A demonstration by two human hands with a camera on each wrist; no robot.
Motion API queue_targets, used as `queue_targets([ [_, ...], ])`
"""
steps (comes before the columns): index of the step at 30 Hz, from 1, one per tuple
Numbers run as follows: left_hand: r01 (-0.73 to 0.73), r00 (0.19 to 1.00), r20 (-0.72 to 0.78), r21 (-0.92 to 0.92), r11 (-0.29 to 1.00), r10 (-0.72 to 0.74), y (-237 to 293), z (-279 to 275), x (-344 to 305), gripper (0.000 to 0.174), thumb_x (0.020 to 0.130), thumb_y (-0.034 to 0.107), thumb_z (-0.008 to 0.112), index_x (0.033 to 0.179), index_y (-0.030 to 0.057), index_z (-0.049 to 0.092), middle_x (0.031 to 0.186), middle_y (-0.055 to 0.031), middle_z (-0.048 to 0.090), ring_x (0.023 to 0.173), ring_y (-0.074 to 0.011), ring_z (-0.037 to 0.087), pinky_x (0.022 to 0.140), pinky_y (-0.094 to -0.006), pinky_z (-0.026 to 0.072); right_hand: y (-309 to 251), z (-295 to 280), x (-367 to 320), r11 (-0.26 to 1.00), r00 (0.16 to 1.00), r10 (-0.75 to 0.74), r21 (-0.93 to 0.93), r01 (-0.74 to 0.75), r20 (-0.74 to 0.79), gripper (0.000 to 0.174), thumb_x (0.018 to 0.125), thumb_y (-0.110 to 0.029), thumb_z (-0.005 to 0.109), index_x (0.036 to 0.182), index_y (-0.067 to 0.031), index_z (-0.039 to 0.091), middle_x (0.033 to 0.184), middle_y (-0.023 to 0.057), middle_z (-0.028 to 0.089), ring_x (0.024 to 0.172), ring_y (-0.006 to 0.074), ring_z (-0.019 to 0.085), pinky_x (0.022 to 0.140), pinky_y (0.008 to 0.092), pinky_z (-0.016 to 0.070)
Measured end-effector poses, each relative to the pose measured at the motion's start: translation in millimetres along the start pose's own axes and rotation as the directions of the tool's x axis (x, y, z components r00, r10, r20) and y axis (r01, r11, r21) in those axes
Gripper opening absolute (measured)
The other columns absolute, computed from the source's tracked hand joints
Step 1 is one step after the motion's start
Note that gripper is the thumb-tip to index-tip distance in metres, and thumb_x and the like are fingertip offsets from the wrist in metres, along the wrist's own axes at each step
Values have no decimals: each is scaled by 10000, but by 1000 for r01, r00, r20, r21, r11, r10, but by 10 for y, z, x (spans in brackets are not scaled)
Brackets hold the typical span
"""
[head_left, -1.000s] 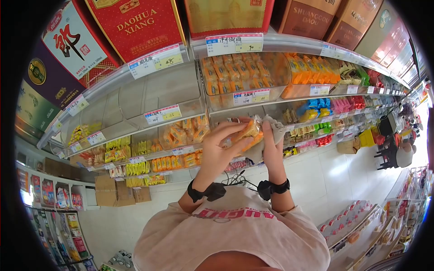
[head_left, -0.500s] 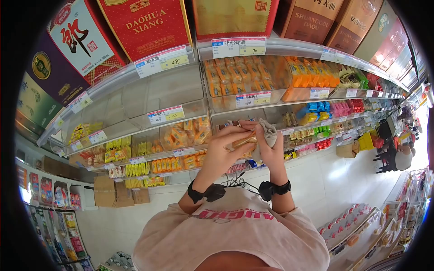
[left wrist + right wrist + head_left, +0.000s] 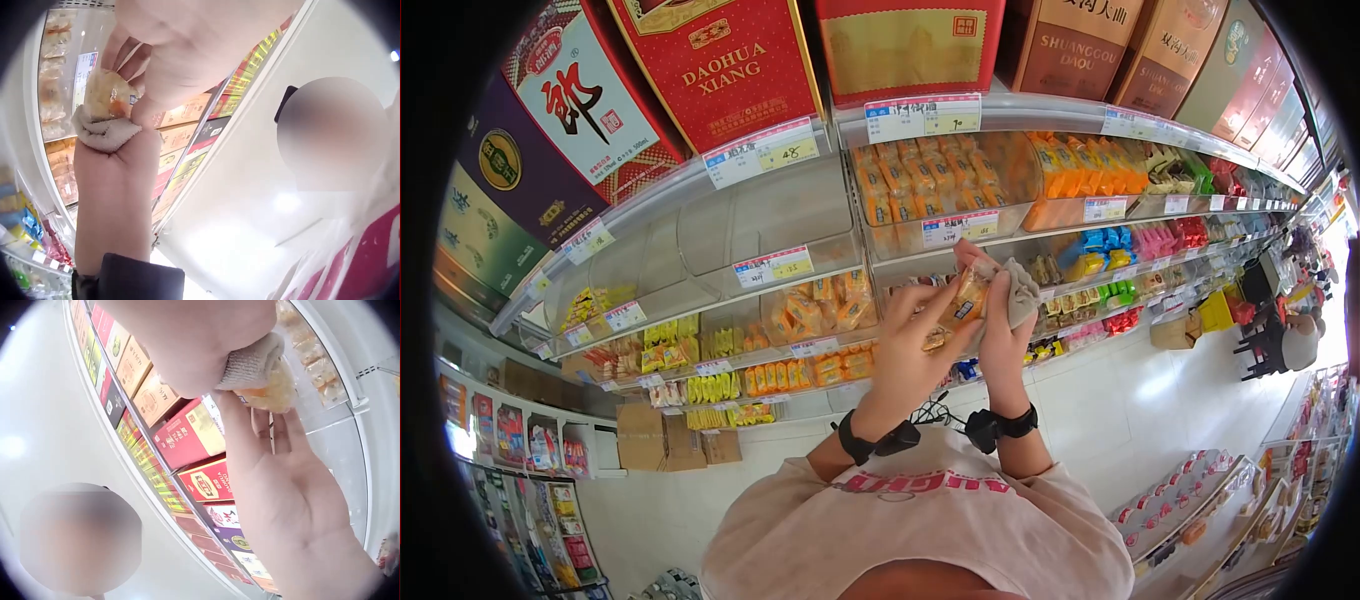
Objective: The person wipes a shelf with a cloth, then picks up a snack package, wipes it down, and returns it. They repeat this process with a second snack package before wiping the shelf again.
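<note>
In the head view, my left hand (image 3: 915,345) pinches a small clear-wrapped orange-and-tan packet (image 3: 971,297) between thumb and fingers. My right hand (image 3: 1003,345) holds a grey cloth (image 3: 1022,292) against the packet's right side. The left wrist view shows the packet (image 3: 107,97) upright between my left hand (image 3: 187,56) and the bunched cloth (image 3: 107,134), with my right hand (image 3: 140,147) below. From the right wrist, the cloth (image 3: 255,365) lies in my right hand (image 3: 187,337), touching the packet (image 3: 275,390), with my left hand (image 3: 287,494) beneath.
Clear shelf bins (image 3: 765,215) stand in front, some with wrapped orange snacks (image 3: 920,178). Boxed bottles (image 3: 715,70) line the shelf above, behind price labels (image 3: 760,152). Cardboard boxes (image 3: 662,440) rest on the floor at left; a person (image 3: 1297,340) is at far right.
The packet has turned in my left fingers so its printed face shows. Compared with half a second ago, my left fingers are more spread and the cloth sits slightly farther right.
</note>
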State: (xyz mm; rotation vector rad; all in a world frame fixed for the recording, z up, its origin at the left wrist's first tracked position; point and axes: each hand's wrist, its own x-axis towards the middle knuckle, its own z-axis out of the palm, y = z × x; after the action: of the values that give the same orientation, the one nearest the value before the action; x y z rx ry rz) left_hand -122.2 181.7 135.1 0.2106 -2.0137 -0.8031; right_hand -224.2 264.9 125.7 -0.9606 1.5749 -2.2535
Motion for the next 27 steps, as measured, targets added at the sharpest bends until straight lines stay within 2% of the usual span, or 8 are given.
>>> queue_targets([
  [3,74,994,81,-28,997,-72,43,-12,-1,548,771,13,835,1294,12,673,1044,-112,677,978,-247,639,844,-360,529,-25,-23,6,992,1000,15,127,-14,-7,382,1088,-185,431,1360,51,557,1327,171,634,1287,200,550,1093,335,409],
  [7,404,913,249,-456,793,-322,-22,-4,24,507,832,-33,786,1317,-16,641,1215,-113,681,1139,-195,646,962,-352,541,-84,-28,-52,955,998,-52,295,38,41,504,1052,-242,504,1474,-7,360,1488,205,475,1387,259,446,1156,398,340],
  [12,432,895,226,-654,621,-385,-33,81,-10,478,873,-27,759,1332,-14,627,1306,-105,635,1216,-181,599,1026,-351,527,59,-117,-88,960,970,-179,244,136,163,559,998,-257,561,1443,-39,304,1583,235,320,1457,320,338,1191,459,269],
  [16,367,924,143,-597,714,-356,-57,179,-44,452,892,-49,727,1329,-55,611,1247,-96,607,1169,-190,605,1013,-353,537,-84,-117,-79,991,990,-131,-15,130,-54,396,961,-63,580,1340,-6,482,1487,165,440,1331,246,473,1101,372,381],
  [17,383,918,155,-588,712,-365,-66,194,-38,446,896,-56,717,1329,-59,610,1231,-94,598,1154,-181,603,1005,-345,538,-29,-146,-69,960,967,-242,-163,226,-83,282,958,-22,584,1235,28,577,1427,125,475,1217,187,529,1012,322,439],
  [20,392,915,157,-569,723,-372,-107,241,-36,419,917,-55,688,1329,-62,611,1196,-92,588,1123,-158,593,976,-320,543,-31,-120,-91,964,972,-202,-199,176,-118,248,964,-55,600,1194,36,610,1325,116,549,1110,154,568,943,297,464],
  [23,363,928,142,-549,753,-343,-150,322,-29,379,955,-8,661,1328,-57,616,1177,-97,615,1105,-141,595,929,-298,547,-108,-100,-144,1000,991,-11,-24,8,-131,208,959,-69,620,1145,21,645,1136,89,644,965,143,607,856,286,491],
  [27,465,884,226,-508,725,-409,-96,365,12,329,993,65,643,1295,-66,627,1124,-94,665,1015,-119,635,860,-274,537,-1,-353,-168,980,993,116,-159,-119,-27,214,941,-103,668,1105,32,652,900,92,699,804,158,652,750,295,516],
])
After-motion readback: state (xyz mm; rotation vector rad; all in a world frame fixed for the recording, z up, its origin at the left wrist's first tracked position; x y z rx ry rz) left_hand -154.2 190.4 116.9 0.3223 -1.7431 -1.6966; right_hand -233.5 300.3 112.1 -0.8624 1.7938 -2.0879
